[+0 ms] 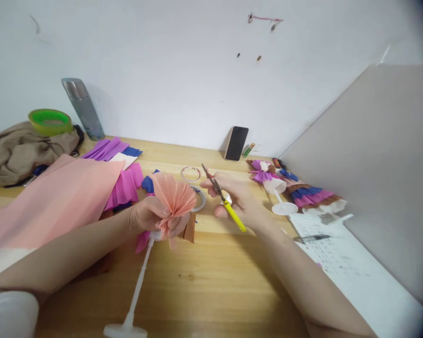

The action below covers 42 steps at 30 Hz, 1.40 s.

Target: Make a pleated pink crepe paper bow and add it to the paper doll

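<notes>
My left hand (148,215) grips a pleated pink paper fan (175,197) gathered at the top of a white plastic stand (136,291), whose round base sits near the table's front edge. A brown paper piece (189,230) hangs below the fan. My right hand (238,199) holds small scissors with a yellow handle (223,199), the blades pointing up and left, just right of the fan. A tape roll (200,199) lies on the wooden table (211,281) behind the fan.
Pink (52,197), magenta and purple pleated papers (125,185) lie at left. A bottle (83,109), green roll (50,122) and brown cloth (21,150) sit far left. A phone (236,143) leans on the wall. Finished paper dolls (296,190), a pen (312,238) and a printed sheet (331,253) are right.
</notes>
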Each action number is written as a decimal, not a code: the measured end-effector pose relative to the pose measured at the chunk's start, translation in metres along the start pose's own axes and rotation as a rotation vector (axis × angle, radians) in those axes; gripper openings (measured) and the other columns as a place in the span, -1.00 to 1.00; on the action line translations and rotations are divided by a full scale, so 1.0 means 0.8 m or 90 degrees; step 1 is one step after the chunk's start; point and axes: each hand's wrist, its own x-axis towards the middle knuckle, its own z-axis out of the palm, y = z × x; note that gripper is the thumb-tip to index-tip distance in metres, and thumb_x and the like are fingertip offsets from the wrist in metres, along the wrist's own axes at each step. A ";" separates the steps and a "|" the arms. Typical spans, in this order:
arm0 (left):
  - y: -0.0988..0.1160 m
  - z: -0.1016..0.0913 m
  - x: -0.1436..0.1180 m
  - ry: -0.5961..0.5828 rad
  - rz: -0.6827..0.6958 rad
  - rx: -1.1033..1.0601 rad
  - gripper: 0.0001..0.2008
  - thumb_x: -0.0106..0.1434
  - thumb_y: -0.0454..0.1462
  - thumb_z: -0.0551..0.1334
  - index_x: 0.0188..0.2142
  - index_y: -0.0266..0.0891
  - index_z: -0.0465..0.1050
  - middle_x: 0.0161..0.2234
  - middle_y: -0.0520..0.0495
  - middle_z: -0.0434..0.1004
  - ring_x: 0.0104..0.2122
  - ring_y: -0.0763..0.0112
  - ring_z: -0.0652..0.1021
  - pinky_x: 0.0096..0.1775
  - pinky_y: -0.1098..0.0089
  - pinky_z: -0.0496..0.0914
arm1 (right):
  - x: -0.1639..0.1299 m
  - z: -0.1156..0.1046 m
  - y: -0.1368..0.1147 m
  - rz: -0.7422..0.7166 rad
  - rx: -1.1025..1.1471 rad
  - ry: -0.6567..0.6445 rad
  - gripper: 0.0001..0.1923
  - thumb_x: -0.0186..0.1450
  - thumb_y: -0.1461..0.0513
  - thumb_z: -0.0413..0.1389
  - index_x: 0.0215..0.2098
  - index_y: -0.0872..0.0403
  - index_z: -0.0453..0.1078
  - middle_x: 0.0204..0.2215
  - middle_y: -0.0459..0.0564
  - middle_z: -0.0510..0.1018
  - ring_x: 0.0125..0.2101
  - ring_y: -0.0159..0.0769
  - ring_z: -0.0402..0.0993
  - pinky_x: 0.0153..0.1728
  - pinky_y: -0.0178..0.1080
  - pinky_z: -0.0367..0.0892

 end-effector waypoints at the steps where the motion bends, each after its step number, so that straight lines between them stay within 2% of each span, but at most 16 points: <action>1: -0.002 0.003 -0.001 -0.001 -0.005 -0.009 -0.63 -0.03 -0.09 0.35 -0.71 -0.33 0.37 -0.78 -0.01 0.32 -0.83 0.62 0.24 -0.77 0.59 0.09 | 0.000 0.002 -0.001 -0.005 0.006 -0.010 -0.43 0.24 -0.18 0.07 -0.05 0.06 0.44 -0.42 -0.07 0.34 -0.43 -0.31 0.28 -0.38 -0.25 0.24; 6: -0.006 0.013 -0.004 0.009 -0.032 -0.040 -0.67 0.05 -0.10 0.31 -0.62 -0.34 0.40 -0.66 -0.04 0.42 -0.83 0.69 0.17 -0.81 0.60 -0.09 | 0.002 0.010 0.000 -0.029 -0.001 -0.022 -0.40 0.22 -0.22 0.05 -0.09 0.08 0.43 -0.43 -0.08 0.33 -0.42 -0.31 0.26 -0.36 -0.25 0.23; 12: -0.010 0.016 -0.002 0.036 -0.070 -0.068 -0.68 -0.02 -0.10 0.35 -0.62 -0.34 0.43 -0.66 -0.07 0.41 -0.82 0.63 0.22 -0.82 0.55 -0.15 | 0.002 0.011 0.006 -0.035 -0.008 -0.037 -0.40 0.23 -0.21 0.06 -0.02 0.04 0.40 -0.40 -0.07 0.36 -0.39 -0.28 0.28 -0.34 -0.24 0.25; 16: -0.011 0.015 -0.003 0.042 -0.083 -0.079 -0.68 -0.03 -0.10 0.36 -0.62 -0.35 0.42 -0.66 -0.08 0.41 -0.82 0.67 0.18 -0.82 0.58 -0.13 | 0.002 0.009 0.002 -0.031 -0.029 -0.045 -0.40 0.22 -0.20 0.08 -0.04 0.08 0.40 -0.35 -0.03 0.38 -0.35 -0.26 0.29 -0.32 -0.23 0.27; 23: -0.012 0.011 -0.005 0.036 -0.083 -0.082 -0.70 -0.01 -0.13 0.35 -0.60 -0.35 0.44 -0.63 -0.09 0.43 -0.82 0.64 0.24 -0.83 0.60 -0.03 | 0.000 0.004 0.007 -0.063 -0.089 -0.047 -0.39 0.24 -0.17 0.08 0.02 0.09 0.37 -0.31 0.01 0.41 -0.32 -0.25 0.32 -0.31 -0.22 0.29; 26: -0.012 0.011 -0.005 0.035 -0.083 -0.075 -0.69 -0.01 -0.12 0.35 -0.61 -0.36 0.43 -0.65 -0.08 0.41 -0.82 0.63 0.25 -0.83 0.60 -0.04 | 0.001 0.002 0.005 -0.081 -0.111 -0.046 -0.43 0.26 -0.14 0.09 0.01 0.09 0.38 -0.29 0.03 0.44 -0.31 -0.25 0.35 -0.31 -0.22 0.30; 30: -0.013 0.011 -0.005 0.039 -0.098 -0.080 -0.68 -0.03 -0.11 0.36 -0.62 -0.35 0.45 -0.64 -0.08 0.44 -0.84 0.66 0.17 -0.83 0.57 -0.07 | 0.003 0.001 0.004 -0.098 -0.127 -0.035 -0.42 0.24 -0.16 0.09 -0.01 0.09 0.40 -0.33 0.00 0.44 -0.33 -0.27 0.35 -0.33 -0.24 0.29; 38: -0.010 0.014 -0.004 0.043 -0.072 -0.042 -0.68 -0.03 -0.10 0.36 -0.64 -0.34 0.45 -0.67 -0.08 0.41 -0.84 0.66 0.19 -0.83 0.57 -0.09 | 0.002 -0.005 0.013 -0.137 -0.147 0.003 -0.42 0.23 -0.18 0.09 -0.06 0.10 0.43 -0.39 -0.05 0.38 -0.40 -0.31 0.32 -0.39 -0.29 0.25; 42: -0.009 0.015 -0.004 0.012 -0.070 -0.038 -0.67 0.01 -0.10 0.34 -0.64 -0.34 0.44 -0.67 -0.06 0.41 -0.84 0.69 0.17 -0.82 0.59 -0.05 | 0.004 -0.008 0.013 -0.150 -0.159 -0.006 -0.40 0.23 -0.19 0.07 -0.05 0.10 0.43 -0.36 -0.01 0.41 -0.38 -0.30 0.34 -0.37 -0.28 0.27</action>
